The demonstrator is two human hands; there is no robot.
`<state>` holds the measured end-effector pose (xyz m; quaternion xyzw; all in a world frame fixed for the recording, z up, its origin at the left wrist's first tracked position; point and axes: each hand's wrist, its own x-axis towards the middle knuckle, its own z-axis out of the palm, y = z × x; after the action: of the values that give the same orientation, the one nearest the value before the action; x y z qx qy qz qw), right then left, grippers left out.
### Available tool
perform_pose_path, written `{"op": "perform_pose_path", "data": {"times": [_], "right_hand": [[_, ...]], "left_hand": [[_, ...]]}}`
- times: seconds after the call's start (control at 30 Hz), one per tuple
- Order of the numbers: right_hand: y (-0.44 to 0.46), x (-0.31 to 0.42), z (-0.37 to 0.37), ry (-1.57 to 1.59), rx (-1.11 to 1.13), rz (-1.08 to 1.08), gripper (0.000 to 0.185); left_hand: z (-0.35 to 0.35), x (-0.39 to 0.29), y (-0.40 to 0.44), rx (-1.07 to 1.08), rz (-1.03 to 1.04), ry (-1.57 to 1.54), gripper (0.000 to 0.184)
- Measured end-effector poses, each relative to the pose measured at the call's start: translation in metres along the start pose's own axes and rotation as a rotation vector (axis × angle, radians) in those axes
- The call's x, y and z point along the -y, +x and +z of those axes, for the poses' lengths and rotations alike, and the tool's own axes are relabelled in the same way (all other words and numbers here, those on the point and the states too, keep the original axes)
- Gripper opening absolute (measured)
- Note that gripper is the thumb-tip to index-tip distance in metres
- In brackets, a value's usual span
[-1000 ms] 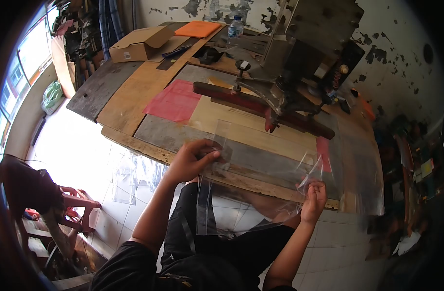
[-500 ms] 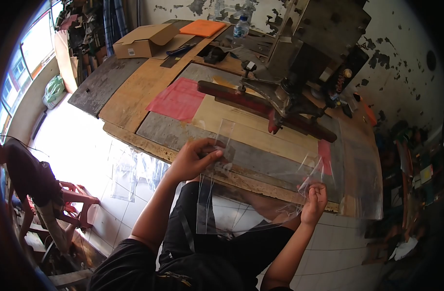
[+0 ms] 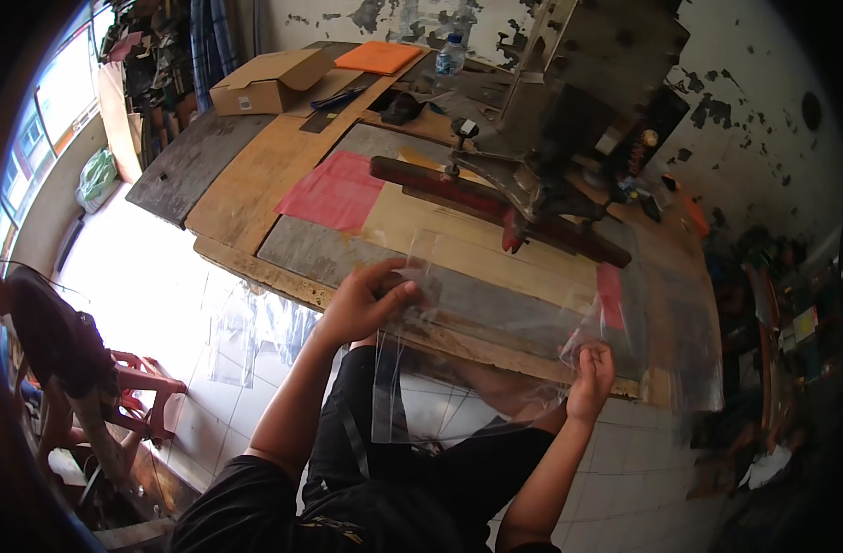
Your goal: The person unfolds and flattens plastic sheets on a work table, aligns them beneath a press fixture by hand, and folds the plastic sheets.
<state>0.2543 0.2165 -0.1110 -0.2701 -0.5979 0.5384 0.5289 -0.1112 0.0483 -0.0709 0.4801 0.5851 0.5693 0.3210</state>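
A clear, thin plastic sheet (image 3: 386,396) hangs between my two hands, over my lap and the table's front edge. My left hand (image 3: 371,300) pinches its upper left part between thumb and fingers, and a strip of it sticks up above the fingertips. On the other side, my right hand (image 3: 591,378) is closed on the sheet's right end, where the film is creased. Its transparency makes the full outline hard to follow. Beyond the hands, a yellow board (image 3: 412,224) with red pieces at its ends lies under the long red bar (image 3: 421,183) of a press.
The worktable (image 3: 233,189) carries a cardboard box (image 3: 265,83), an orange folder (image 3: 378,57) and a water bottle (image 3: 450,57). The press body (image 3: 587,83) stands at the back right. More clear plastic (image 3: 698,369) hangs off the right edge. A red stool (image 3: 145,387) is at left.
The view has shifted slightly. Both hands keep their hold on the plastic sheet, with little visible movement; the sheet's lower right part hangs a little differently.
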Motion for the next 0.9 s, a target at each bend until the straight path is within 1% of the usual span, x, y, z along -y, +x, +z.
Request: {"op": "perform_pose_path", "data": {"times": [0.03,0.1,0.13,0.23,0.27,0.3,0.37,0.4,0.47,0.5,0.57,0.63,0.67,0.7,0.73,0.77,0.8,0.87,0.9], "right_hand": [[-0.001,0.002,0.003,-0.003,-0.008,-0.002,0.015],[-0.001,0.007,0.008,-0.019,-0.026,-0.005,0.017],[-0.002,0.003,0.006,-0.002,-0.047,-0.020,0.018],[-0.016,0.002,0.002,-0.081,-0.049,-0.024,0.018],[-0.023,0.008,0.012,-0.083,-0.061,-0.015,0.018],[-0.031,0.018,0.016,-0.115,-0.050,-0.002,0.016],[-0.041,0.030,0.027,-0.074,-0.053,-0.041,0.011],[-0.044,0.035,0.029,-0.075,-0.050,-0.038,0.011],[-0.049,0.043,0.034,-0.117,-0.011,-0.157,0.009],[-0.051,0.049,0.038,-0.117,-0.009,-0.157,0.009],[-0.057,0.061,0.045,-0.125,0.096,-0.172,0.009],[-0.064,0.067,0.053,-0.110,0.128,-0.151,0.009],[-0.067,0.069,0.057,-0.131,0.137,-0.116,0.010],[-0.070,0.071,0.061,-0.153,0.146,-0.082,0.010],[-0.073,0.071,0.063,-0.140,0.146,-0.071,0.010],[-0.074,0.073,0.066,-0.139,0.148,-0.069,0.010],[-0.074,0.074,0.070,-0.146,0.123,-0.108,0.010],[-0.075,0.076,0.072,-0.153,0.099,-0.149,0.009],[-0.076,0.077,0.073,-0.171,0.064,-0.159,0.009]], "left_hand": [[0.002,-0.001,0.000,0.008,0.002,-0.002,0.044],[0.008,-0.002,0.001,-0.199,0.205,0.159,0.055],[0.011,-0.004,-0.001,-0.186,0.205,0.151,0.055],[0.022,-0.016,-0.014,-0.363,0.496,0.547,0.065],[0.027,-0.018,-0.023,-0.299,0.499,0.526,0.063],[0.034,-0.023,-0.032,-0.291,0.500,0.515,0.063],[0.050,-0.032,-0.051,-0.069,0.469,0.821,0.062],[0.060,-0.032,-0.060,-0.116,0.484,0.905,0.061],[0.074,-0.043,-0.070,-0.130,0.494,0.910,0.061],[0.078,-0.050,-0.073,-0.141,0.508,0.914,0.062],[0.084,-0.054,-0.073,-0.112,0.512,0.862,0.058],[0.090,-0.051,-0.072,0.012,0.547,0.678,0.058],[0.092,-0.056,-0.071,-0.004,0.582,0.645,0.051],[0.095,-0.054,-0.071,-0.006,0.578,0.646,0.051],[0.098,-0.050,-0.071,0.007,0.565,0.572,0.046],[0.101,-0.049,-0.070,0.019,0.553,0.497,0.040],[0.105,-0.051,-0.072,0.018,0.551,0.497,0.040],[0.111,-0.056,-0.079,-0.143,0.534,0.428,0.028],[0.112,-0.054,-0.080,-0.144,0.535,0.428,0.028]]}}
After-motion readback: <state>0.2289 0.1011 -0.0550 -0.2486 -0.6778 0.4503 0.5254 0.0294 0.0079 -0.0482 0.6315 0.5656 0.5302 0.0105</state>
